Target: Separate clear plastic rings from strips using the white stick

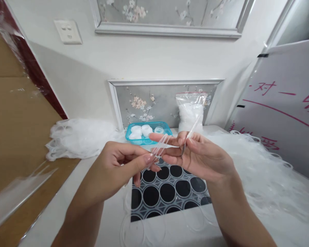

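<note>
Both forearms come in from six o'clock over the white counter (pixel 110 209), where a black tray (pixel 167 192) of round holes sits under my hands. Heaps of clear thin rings (pixel 262 171) spread at three o'clock, another pile (pixel 77 137) at ten. At twelve o'clock stand a blue basket (pixel 148 132) of white caps and a sealed bag (pixel 190 111). My left hand (pixel 126 161) pinches closed on a stretched clear band (pixel 161 145), which loops over the fingers of my right hand (pixel 198 154); that hand grips slim tweezers (pixel 184 148).
</note>
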`<state>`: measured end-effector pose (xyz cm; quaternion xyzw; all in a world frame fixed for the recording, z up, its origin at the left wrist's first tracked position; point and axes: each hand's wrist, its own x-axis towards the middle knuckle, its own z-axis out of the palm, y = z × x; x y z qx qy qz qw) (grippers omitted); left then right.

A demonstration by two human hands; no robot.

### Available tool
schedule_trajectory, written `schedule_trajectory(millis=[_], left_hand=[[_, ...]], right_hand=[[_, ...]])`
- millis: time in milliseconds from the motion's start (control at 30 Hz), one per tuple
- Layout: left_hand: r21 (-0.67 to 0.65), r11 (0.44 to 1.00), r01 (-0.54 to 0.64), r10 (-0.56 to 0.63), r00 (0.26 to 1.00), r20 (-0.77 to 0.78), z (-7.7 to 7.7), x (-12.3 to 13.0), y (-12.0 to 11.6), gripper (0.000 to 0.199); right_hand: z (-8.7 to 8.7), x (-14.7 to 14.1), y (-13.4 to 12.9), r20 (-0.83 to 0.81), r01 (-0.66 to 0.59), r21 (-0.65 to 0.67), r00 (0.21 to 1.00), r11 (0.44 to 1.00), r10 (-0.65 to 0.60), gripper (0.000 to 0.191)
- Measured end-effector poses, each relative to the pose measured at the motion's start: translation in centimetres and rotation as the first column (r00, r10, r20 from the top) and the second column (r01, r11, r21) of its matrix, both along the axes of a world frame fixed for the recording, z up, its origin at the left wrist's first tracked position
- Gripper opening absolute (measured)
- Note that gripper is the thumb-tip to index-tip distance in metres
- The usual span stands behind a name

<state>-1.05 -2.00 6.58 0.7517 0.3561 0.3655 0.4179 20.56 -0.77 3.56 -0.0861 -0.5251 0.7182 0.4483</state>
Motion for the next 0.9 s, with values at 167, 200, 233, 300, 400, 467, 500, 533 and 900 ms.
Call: schedule_trajectory(millis=[167, 200, 233, 300, 400, 467, 500, 533, 900], left_hand=[[0.027, 1.0, -0.012, 0.012, 1.0, -0.005, -0.03, -0.1, 0.07, 0.021], [0.029, 1.0, -0.011, 0.01, 1.0, 0.005, -0.03, -0.13, 0.06, 0.02], [0.031, 0.999, -0.007, 0.006, 1.0, 0.015, -0.03, -0.16, 0.05, 0.019], [0.035, 0.999, 0.005, -0.006, 0.999, 0.036, -0.02, -0.17, 0.02, 0.017], [0.042, 0.999, 0.018, -0.02, 0.998, 0.058, 0.02, -0.09, 0.04, 0.016], [0.043, 0.999, 0.023, -0.026, 0.997, 0.07, 0.05, -0.02, 0.07, 0.016], [0.044, 0.999, 0.024, -0.028, 0.997, 0.074, 0.06, 0.0, 0.09, 0.016], [0.045, 0.999, 0.027, -0.03, 0.997, 0.076, 0.06, 0.0, 0.1, 0.016], [0.079, 0.997, 0.021, -0.024, 0.999, 0.034, -0.4, -0.41, 0.26, 0.016]], right_hand=[[-0.18, 0.02, 0.07, 0.015, 0.007, 0.0, 1.0, 1.0, -0.007, 0.011], [-0.19, 0.02, 0.07, 0.016, 0.009, -0.004, 1.0, 1.0, -0.008, 0.012], [-0.2, 0.03, 0.07, 0.017, 0.01, -0.008, 1.0, 1.0, -0.01, 0.012], [-0.18, 0.03, 0.07, 0.018, 0.008, -0.013, 1.0, 1.0, -0.007, 0.013], [-0.13, 0.01, 0.08, 0.009, -0.008, -0.004, 1.0, 1.0, 0.008, 0.011], [-0.1, -0.01, 0.07, 0.0, -0.017, 0.002, 1.0, 1.0, 0.017, 0.01], [-0.09, -0.02, 0.07, -0.004, -0.021, 0.004, 1.0, 1.0, 0.021, 0.01], [-0.08, -0.02, 0.07, -0.005, -0.022, 0.006, 1.0, 1.0, 0.022, 0.01], [0.02, 0.01, 0.18, -0.014, -0.039, 0.002, 0.999, 0.999, 0.039, 0.009]])
